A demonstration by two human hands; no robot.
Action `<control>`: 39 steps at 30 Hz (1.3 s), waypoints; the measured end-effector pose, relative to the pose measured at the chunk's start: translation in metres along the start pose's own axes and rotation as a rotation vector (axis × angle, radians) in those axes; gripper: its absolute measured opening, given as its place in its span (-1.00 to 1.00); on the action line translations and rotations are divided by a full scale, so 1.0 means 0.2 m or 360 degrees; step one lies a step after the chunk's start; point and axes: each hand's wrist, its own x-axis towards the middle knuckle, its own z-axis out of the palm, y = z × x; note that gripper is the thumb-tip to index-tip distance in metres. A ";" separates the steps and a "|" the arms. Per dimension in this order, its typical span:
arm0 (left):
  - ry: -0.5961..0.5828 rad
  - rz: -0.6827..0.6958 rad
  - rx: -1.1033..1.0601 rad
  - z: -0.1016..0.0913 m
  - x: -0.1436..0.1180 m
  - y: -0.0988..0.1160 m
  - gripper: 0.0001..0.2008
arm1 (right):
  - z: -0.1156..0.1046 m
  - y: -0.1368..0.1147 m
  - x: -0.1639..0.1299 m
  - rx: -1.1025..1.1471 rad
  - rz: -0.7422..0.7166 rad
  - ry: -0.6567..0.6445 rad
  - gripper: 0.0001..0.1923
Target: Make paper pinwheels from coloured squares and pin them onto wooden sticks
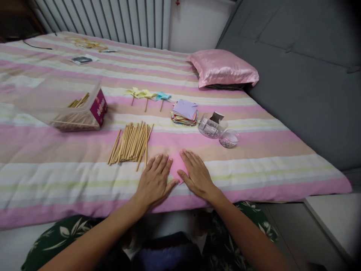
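Observation:
A pink sheet of paper point(176, 164) lies flat near the bed's front edge, partly covered by both hands. My left hand point(156, 181) rests palm down on its left side, fingers stretched out and thumb pointing to the right. Over its right side lies my right hand point(196, 176), also flat, with the thumb set apart. Neither hand grips anything. Just beyond my left hand is a pile of thin wooden sticks point(132, 143). A stack of coloured paper squares point(184, 110), lilac on top, sits farther back.
Two clear tubs, one larger point(212, 127) and one small round point(229, 139), hold tiny metallic pieces. Paper pinwheels on sticks point(146, 94) lie behind the pile. A clear plastic box point(81, 116) with more sticks stands left. A pink pillow point(224, 67) is at the back right.

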 end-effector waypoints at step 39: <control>-0.0382 -0.0614 -0.2552 -0.24 0.04 -0.04 -0.56 | -0.10 -0.03 0.01 0.2315 0.0448 -0.0009 -0.50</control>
